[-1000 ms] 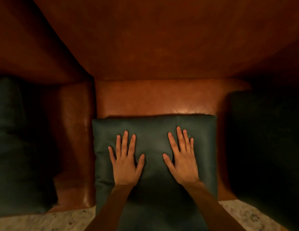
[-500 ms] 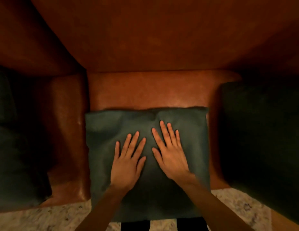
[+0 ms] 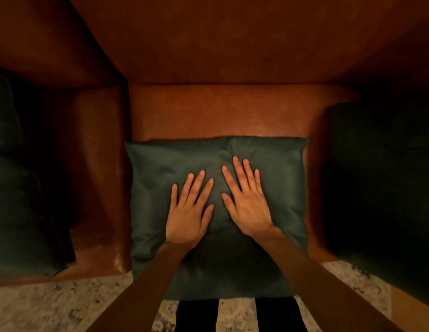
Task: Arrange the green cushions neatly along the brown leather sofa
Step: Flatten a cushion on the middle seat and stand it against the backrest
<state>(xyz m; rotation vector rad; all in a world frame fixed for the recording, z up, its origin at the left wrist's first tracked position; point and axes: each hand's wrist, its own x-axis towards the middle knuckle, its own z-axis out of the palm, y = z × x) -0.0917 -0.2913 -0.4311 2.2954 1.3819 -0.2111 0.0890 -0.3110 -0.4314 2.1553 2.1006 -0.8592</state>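
Two hands are lying flat on the middle cushion [image 3: 160, 168], and neither is grasping anything: your left hand [image 3: 189, 212] and right hand [image 3: 248, 207] are both spread open, palms down, fingers splayed, pressing into the fabric near its centre. The cushion is sitting on the front part of the sofa [image 3: 220, 111] seat, its near edge hanging out over the seat's front toward you and the rug [image 3: 53, 305], its far edge stopping well short of the backrest. It is looking almost square, with the side edges running straight away from you, so it is already lined up with the seat (no twist worth correcting). Directly beneath both palms is where the thing is lying; the bare strip of leather ahead of your fingertips is the gap that matters. By my reading, the coming move is a push straight forward, away from you, and both hands are equally placed for it, the right reaching slightly farther. A second cushion [image 3: 19, 188] is resting on the seat to the left and a third [image 3: 381, 188] to the right, both in deep shadow, each well apart from the middle one.
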